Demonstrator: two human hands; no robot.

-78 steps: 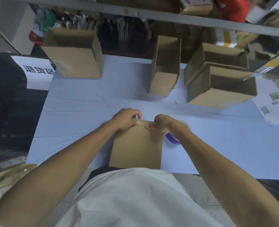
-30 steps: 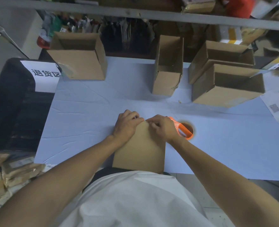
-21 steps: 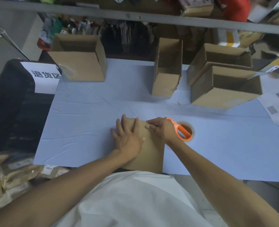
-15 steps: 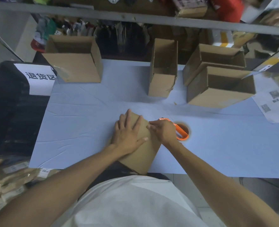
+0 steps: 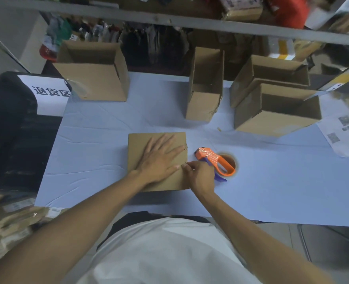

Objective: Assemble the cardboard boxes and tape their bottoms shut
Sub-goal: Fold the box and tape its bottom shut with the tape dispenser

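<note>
A flat brown cardboard box [image 5: 140, 148] lies on the pale blue table [image 5: 272, 181] in front of me. My left hand [image 5: 159, 158] presses flat on it with straight, spread fingers. My right hand [image 5: 200, 176] is at the box's right edge, its curled fingertips pinching that edge. An orange tape dispenser [image 5: 216, 162] with its tape roll lies on the table just right of my right hand, not held.
Several assembled open boxes stand at the back: one at the left [image 5: 93, 72], a narrow one [image 5: 205, 85] in the middle, two stacked at the right [image 5: 276, 107]. A paper sheet with printed codes [image 5: 341, 134] lies far right. A shelf rail [image 5: 169, 21] runs overhead. A black bin with a sign [image 5: 46, 93] is left.
The flat box turned from lengthwise to crosswise and slid away from me. My left hand went from gripping its far edge to pressing flat on top. My right hand stayed at the edge.
</note>
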